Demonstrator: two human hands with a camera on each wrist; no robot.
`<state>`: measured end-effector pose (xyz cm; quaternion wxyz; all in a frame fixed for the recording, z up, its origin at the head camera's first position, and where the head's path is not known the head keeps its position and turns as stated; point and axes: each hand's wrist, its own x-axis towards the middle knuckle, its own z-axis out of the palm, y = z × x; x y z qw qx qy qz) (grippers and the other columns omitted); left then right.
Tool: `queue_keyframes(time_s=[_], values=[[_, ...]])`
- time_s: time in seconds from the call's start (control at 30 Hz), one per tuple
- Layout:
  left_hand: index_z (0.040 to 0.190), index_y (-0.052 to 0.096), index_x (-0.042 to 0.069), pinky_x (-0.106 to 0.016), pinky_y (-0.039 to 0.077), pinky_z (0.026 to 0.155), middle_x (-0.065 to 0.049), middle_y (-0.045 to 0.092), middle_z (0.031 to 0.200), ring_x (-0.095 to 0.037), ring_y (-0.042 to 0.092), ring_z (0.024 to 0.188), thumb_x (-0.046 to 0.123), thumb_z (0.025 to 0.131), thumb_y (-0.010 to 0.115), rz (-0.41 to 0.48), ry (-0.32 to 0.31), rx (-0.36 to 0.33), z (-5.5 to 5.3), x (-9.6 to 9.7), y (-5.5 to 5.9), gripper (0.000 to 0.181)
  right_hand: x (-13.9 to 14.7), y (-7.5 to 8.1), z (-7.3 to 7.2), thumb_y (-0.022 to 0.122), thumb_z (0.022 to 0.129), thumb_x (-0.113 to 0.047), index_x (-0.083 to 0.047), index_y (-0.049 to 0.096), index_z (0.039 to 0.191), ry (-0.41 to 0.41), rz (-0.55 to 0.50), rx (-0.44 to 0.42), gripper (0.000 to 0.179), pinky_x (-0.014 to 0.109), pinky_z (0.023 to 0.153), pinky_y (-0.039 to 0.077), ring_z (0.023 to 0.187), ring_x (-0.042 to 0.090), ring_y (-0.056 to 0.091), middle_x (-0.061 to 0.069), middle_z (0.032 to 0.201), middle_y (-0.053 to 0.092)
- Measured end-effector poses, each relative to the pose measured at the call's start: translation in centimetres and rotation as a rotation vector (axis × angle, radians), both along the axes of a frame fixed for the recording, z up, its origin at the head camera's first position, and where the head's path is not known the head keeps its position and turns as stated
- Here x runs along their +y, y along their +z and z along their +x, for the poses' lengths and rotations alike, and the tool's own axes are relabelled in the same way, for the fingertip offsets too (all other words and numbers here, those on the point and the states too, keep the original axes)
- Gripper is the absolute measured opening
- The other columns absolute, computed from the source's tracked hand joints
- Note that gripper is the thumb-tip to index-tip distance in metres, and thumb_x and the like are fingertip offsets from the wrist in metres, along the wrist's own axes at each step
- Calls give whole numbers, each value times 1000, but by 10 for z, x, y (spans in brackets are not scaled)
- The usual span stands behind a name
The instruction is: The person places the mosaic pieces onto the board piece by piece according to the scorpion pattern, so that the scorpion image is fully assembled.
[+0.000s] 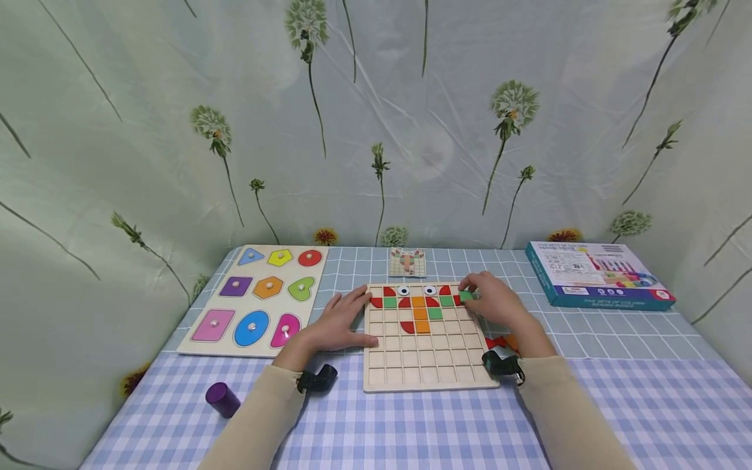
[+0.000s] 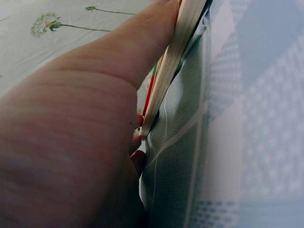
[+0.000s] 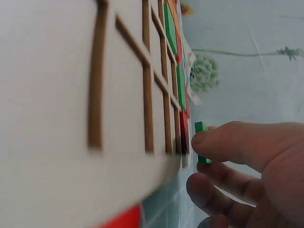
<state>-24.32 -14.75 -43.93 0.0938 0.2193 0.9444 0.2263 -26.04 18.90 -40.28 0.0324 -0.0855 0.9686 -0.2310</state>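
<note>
A wooden grid board (image 1: 431, 375) lies in front of me with red, green and orange tiles and eye tiles in its upper rows. My left hand (image 1: 336, 324) rests along the board's left edge, thumb on the rim and fingers stretched toward the upper-left corner. At the upper-right corner my right hand (image 1: 496, 300) pinches a green square tile (image 3: 200, 127) between thumb and fingers. In the right wrist view that tile is held beside the red tile (image 3: 184, 130) at the board's edge. Behind the board stands a small pattern card (image 1: 407, 262).
To the left lies a shape puzzle board (image 1: 235, 307) with knobbed pieces. A purple cylinder (image 1: 222, 399) stands nearer me. Loose red and orange tiles (image 1: 498, 342) lie under my right wrist. A boxed toy set (image 1: 599, 274) is at the back right.
</note>
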Motion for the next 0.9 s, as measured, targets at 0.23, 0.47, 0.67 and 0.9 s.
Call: queue_keyframes(time_s=[0.23,0.47,0.67,0.9], values=[[160,26,17,-52,4,128,-2,15,170,-25,16,156,60,80,74,-9,9,-10,-1,-1,-1,102,-20,2,2,70,90,-14,-8,67,115,10,-10,-8,26,41,84,54,96,27,56,14,112,64],[159,27,15,-54,5,128,-3,16,169,-26,18,156,60,80,74,0,-1,8,-2,-2,-2,102,-37,3,5,71,88,-14,-10,70,112,65,-5,19,24,42,84,54,95,25,58,11,109,65],[159,26,16,-52,4,128,-2,15,170,-24,17,156,61,80,74,-11,-1,3,-2,-1,-2,102,-48,6,10,70,89,-13,-12,70,112,105,-1,47,24,45,85,54,98,26,61,11,111,66],[159,27,15,-53,4,128,-4,15,169,-27,15,157,59,80,75,22,-1,-17,1,0,2,102,-60,3,13,69,89,-12,-14,69,111,138,-7,16,22,38,78,53,93,22,58,7,106,64]])
